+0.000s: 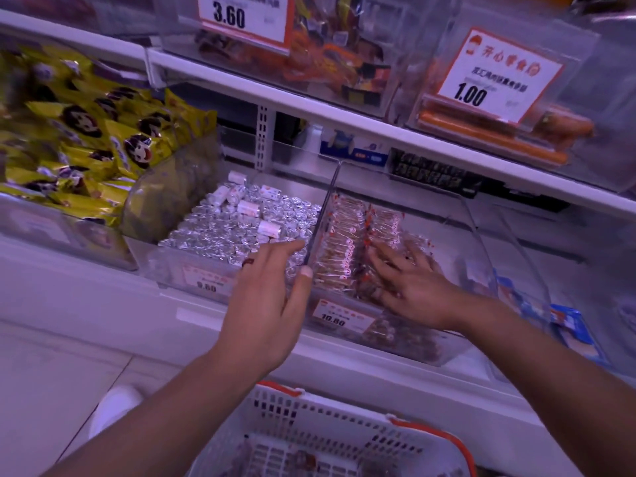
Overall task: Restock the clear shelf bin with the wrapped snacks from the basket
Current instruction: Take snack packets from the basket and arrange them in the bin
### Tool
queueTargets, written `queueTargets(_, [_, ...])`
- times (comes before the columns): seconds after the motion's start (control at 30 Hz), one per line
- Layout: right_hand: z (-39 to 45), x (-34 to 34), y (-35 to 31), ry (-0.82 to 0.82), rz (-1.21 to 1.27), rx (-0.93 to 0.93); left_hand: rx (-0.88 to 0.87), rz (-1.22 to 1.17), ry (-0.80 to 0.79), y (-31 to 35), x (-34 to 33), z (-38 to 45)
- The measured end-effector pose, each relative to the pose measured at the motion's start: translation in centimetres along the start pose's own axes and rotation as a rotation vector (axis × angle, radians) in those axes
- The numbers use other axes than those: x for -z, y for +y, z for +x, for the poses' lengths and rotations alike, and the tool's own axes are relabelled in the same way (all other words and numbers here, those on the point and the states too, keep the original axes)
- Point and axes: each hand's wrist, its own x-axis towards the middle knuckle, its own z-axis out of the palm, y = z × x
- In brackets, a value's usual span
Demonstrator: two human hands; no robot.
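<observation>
Wrapped snacks point(347, 242) already fill much of the clear bin point(478, 242); our right hand point(409, 284) presses them flat-fingered, left hand point(265, 301) open on the divider, few remain in the basket point(330, 438).

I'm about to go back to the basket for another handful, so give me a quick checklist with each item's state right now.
1. Right hand free to withdraw: ok, its fingers lie spread flat on the wrapped snacks, not gripping any.
2. Left hand empty: ok, fingers straight, fingertips at the clear divider between the bins.
3. Room left in the clear shelf bin: ok, bare space shows to the right of the rows.
4. Snacks lying in tidy rows: ok at the back; under the right hand cannot tell.
5. Stock left in the basket: cannot tell how much, a few dark pieces show at the bottom.
</observation>
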Motion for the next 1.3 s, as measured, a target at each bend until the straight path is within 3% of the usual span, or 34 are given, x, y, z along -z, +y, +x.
queueTargets(0.17, [0.6,0.1,-0.2,-0.161,0.153,-0.045,0.019,0.048,-0.017,0.4,-0.1,-0.3])
queueTargets(0.5, [0.3,0.9,-0.5,-0.102,-0.013,-0.051,-0.010,0.102,-0.001,0.3,-0.9,-0.5])
queueTargets(0.67, [-0.1,2.3,-0.2,-0.032,0.089,-0.013,-0.032,0.083,-0.024,0.0,-0.7,-0.3])
queueTargets(0.9, [1.2,2.3,-1.7,-0.298,0.110,-0.132,-0.055,0.077,-0.028,0.0,-0.5,-0.6])
queueTargets(1.3, [0.8,0.6,0.0,-0.091,0.011,-0.059,-0.060,0.148,-0.071,-0.6,-0.5,-0.7])
